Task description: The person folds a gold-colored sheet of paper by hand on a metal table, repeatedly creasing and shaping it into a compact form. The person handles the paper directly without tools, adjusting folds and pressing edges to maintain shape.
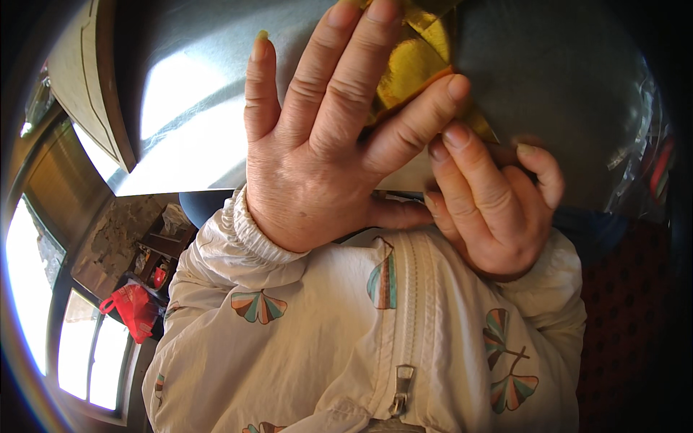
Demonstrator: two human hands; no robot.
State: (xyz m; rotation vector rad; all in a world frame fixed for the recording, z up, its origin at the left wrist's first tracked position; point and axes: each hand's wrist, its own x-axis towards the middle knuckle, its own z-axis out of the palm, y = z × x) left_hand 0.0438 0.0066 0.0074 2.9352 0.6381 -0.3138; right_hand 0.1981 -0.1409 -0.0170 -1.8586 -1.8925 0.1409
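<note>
- left hand (pixel 325 137): fingers spread wide, palm flat on gold foil sheet (pixel 411 65)
- right hand (pixel 491 209): fingertips pinching the foil's edge, just beside the left
- foil lies under both hands on grey bench (pixel 188 108)

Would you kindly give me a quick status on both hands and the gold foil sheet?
Left hand flat, pressing gold foil sheet. Right hand pinching its edge. Nothing in the way.

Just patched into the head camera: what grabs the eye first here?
The left hand fills the centre, fingers spread flat over a shiny gold sheet on a grey table. Just right of it, the right hand pinches the sheet's edge. Below them spreads a white zipped jacket with fan-shaped leaf prints, and a red bag lies at lower left.
</note>
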